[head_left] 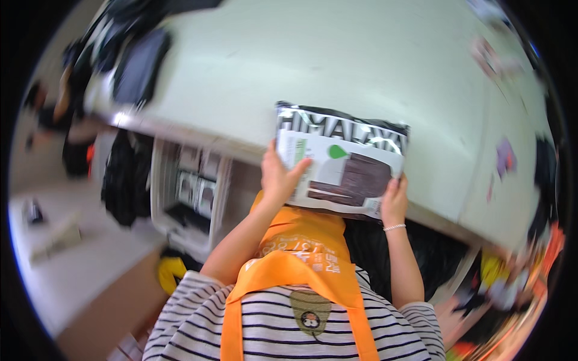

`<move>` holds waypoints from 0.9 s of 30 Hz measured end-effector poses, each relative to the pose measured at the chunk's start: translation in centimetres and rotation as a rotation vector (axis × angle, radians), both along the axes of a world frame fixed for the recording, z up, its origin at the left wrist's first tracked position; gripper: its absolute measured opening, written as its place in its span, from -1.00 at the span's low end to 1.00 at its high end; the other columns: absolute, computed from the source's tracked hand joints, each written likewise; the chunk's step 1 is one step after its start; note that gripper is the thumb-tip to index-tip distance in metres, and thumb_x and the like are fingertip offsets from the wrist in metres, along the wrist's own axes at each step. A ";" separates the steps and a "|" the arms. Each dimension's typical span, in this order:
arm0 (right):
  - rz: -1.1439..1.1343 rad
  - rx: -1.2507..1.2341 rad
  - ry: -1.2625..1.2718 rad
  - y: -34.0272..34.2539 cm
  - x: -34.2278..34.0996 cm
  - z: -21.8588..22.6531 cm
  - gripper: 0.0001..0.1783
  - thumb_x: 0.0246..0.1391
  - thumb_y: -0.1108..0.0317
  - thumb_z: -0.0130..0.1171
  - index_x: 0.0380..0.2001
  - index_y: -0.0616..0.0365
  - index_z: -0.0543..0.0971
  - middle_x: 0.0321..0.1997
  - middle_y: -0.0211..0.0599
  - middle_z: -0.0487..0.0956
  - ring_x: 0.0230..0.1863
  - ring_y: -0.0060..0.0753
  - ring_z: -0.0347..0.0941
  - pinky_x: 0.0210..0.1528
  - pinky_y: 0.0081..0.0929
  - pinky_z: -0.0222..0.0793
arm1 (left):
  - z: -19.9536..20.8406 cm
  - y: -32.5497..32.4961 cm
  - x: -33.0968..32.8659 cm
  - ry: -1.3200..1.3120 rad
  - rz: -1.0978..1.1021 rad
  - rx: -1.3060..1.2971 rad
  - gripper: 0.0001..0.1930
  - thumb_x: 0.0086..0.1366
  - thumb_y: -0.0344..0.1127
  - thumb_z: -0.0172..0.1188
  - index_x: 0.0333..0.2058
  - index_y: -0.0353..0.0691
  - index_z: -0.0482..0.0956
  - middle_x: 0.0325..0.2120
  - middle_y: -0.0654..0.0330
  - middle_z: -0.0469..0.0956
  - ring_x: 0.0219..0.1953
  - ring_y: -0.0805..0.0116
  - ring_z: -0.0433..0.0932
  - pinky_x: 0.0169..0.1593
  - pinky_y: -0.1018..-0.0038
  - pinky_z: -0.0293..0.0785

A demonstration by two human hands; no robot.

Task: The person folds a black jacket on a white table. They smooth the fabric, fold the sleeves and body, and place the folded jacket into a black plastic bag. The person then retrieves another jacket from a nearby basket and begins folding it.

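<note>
A flat, shiny plastic package (346, 162), black along its top with a white printed panel and a picture of dark folded clothing, is held up by both hands at the near edge of the table. My left hand (281, 174) grips its left side, the thumb lying across the front. On the lower right edge, my right hand (394, 201) closes with its thumb in front. The fingers behind the package are hidden. The package looks tilted toward me, over the table's edge.
The pale table (241, 78) stretches ahead. Dark folded items (142, 65) lie at its far left. A white bin (158, 198) below holds several similar packages. A purple scrap (506, 157) lies on the right. Another person (54, 114) is at the left, blurred.
</note>
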State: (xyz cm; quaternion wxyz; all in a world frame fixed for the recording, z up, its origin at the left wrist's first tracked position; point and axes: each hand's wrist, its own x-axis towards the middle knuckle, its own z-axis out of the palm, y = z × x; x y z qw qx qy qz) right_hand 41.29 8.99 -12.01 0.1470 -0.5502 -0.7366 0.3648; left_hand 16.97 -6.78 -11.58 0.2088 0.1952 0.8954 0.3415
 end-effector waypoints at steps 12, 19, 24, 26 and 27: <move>0.797 -0.147 -0.029 11.3 -3.6 0.9 -0.38 0.26 0.08 -0.14 0.23 0.30 0.13 0.17 0.24 0.33 0.18 0.21 0.26 0.17 -0.19 0.20 | -1.5 -1.8 13.1 -0.165 0.720 -0.002 0.05 -0.01 0.17 0.34 0.25 -0.39 0.01 0.14 -0.21 0.23 0.17 -0.06 0.29 0.17 0.25 0.25; 1.184 -0.421 0.057 9.9 -10.6 -11.0 -0.12 0.06 0.04 0.14 0.35 0.07 0.00 0.15 0.25 0.35 0.14 0.22 0.31 0.16 -0.18 0.23 | -9.3 -5.3 15.4 -0.006 1.077 -0.095 -0.06 0.07 0.13 0.29 0.23 -0.38 0.09 0.08 -0.23 0.36 0.11 -0.03 0.40 0.14 0.28 0.31; 1.274 -0.182 0.161 0.2 -21.3 -25.0 -0.14 0.08 0.00 0.11 0.34 0.02 0.00 0.29 0.26 0.15 0.17 0.27 0.26 0.14 -0.15 0.27 | -21.1 -17.3 7.3 0.330 1.266 -0.156 -0.12 0.16 0.16 0.18 0.23 -0.40 0.12 0.17 -0.28 0.21 0.25 -0.11 0.19 0.26 0.26 0.13; 1.447 -0.110 0.013 -0.7 -21.8 -27.3 -0.22 0.10 -0.01 0.08 0.29 0.05 0.09 0.25 0.22 0.20 0.14 0.26 0.28 0.10 -0.09 0.29 | -23.8 -19.6 6.8 0.356 1.352 0.010 -0.15 0.19 0.15 0.15 0.22 -0.44 0.13 0.15 -0.29 0.23 0.23 -0.11 0.21 0.24 0.25 0.14; 1.562 -0.111 -0.074 -1.8 -23.7 -24.2 -0.27 0.11 -0.01 0.07 0.25 0.08 0.15 0.20 0.21 0.28 0.11 0.25 0.31 0.08 -0.06 0.30 | -21.0 -21.4 3.3 0.288 1.372 0.075 -0.16 0.20 0.14 0.14 0.20 -0.46 0.15 0.13 -0.29 0.26 0.20 -0.09 0.25 0.23 0.25 0.16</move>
